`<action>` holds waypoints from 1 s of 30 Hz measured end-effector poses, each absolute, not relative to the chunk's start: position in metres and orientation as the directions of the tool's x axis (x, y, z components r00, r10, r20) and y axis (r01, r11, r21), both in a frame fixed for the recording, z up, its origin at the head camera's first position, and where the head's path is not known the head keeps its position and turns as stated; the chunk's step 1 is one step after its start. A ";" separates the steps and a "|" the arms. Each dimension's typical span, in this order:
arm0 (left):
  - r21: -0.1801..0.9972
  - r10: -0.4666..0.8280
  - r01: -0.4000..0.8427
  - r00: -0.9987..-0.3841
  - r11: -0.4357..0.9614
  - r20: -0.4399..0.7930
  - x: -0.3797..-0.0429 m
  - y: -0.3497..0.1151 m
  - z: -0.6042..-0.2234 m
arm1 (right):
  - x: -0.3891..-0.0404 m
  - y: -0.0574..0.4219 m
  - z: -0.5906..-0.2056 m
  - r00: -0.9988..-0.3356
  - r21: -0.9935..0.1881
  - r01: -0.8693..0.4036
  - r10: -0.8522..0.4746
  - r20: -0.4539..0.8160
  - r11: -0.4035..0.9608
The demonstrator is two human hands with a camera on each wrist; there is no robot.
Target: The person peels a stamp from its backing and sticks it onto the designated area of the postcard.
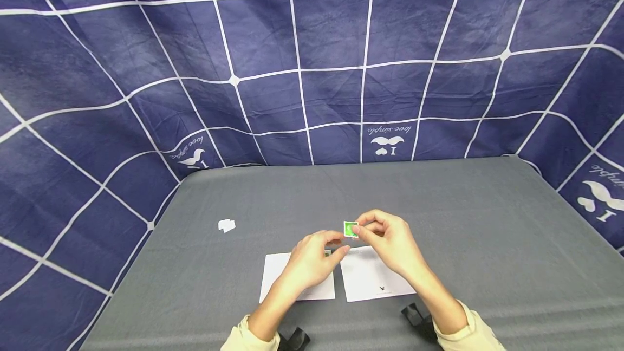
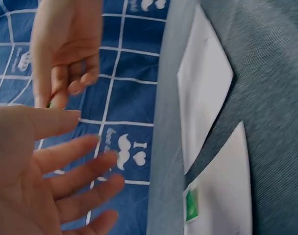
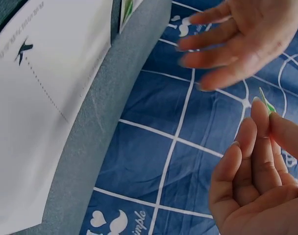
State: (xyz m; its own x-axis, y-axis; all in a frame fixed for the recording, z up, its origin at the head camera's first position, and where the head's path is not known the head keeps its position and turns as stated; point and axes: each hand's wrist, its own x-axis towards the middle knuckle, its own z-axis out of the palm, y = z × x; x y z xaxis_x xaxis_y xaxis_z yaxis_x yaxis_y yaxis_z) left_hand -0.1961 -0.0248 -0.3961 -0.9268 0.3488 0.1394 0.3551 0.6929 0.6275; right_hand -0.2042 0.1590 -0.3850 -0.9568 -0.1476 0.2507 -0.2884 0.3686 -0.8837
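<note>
Thumb and fingertips of my right hand [image 1: 390, 241] pinch a small green stamp [image 1: 349, 228] with a white border, held up over the right envelope. In the right wrist view the stamp [image 3: 269, 106] shows nearly edge-on. Close on its left is my left hand [image 1: 312, 260], fingers spread and relaxed, with nothing held in it. Below the hands lie two white envelopes side by side. The left envelope [image 1: 274, 275] bears a green stamp [image 2: 191, 204] at one corner and is partly covered by my left hand. The right envelope [image 1: 364, 280] has a small dark bird print.
A few small white paper pieces [image 1: 226, 225] lie at the left on the grey cloth-covered table [image 1: 463, 221]. A blue curtain [image 1: 331, 96] with white grid lines hangs behind and at both sides. Black straps [image 1: 295, 339] show near both forearms.
</note>
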 end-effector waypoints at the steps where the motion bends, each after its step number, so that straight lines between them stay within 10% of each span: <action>1: 0.602 0.363 0.353 -0.925 0.716 0.111 -0.194 -0.022 -0.398 | -0.205 0.160 -0.385 -0.957 -0.885 -0.287 -0.143 0.251 0.367; 14: 0.161 0.486 0.462 -0.857 0.872 -0.172 -0.173 0.002 -0.426 | -0.209 0.174 -0.379 -0.957 -0.899 -0.290 -0.076 0.281 0.329; 30: 0.215 0.490 0.450 -0.849 0.867 -0.199 -0.179 -0.007 -0.435 | -0.212 0.189 -0.380 -0.982 -0.932 -0.185 -0.011 0.191 0.312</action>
State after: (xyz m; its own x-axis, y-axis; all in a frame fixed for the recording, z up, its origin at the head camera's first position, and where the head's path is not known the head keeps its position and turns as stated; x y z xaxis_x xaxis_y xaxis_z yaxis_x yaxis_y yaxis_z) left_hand -0.1791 -0.0066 -0.4349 -0.8488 0.4898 -0.1990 0.4498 0.8669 0.2150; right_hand -0.2121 0.1891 -0.3803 -0.9816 -0.0108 0.1908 -0.1847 0.3117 -0.9321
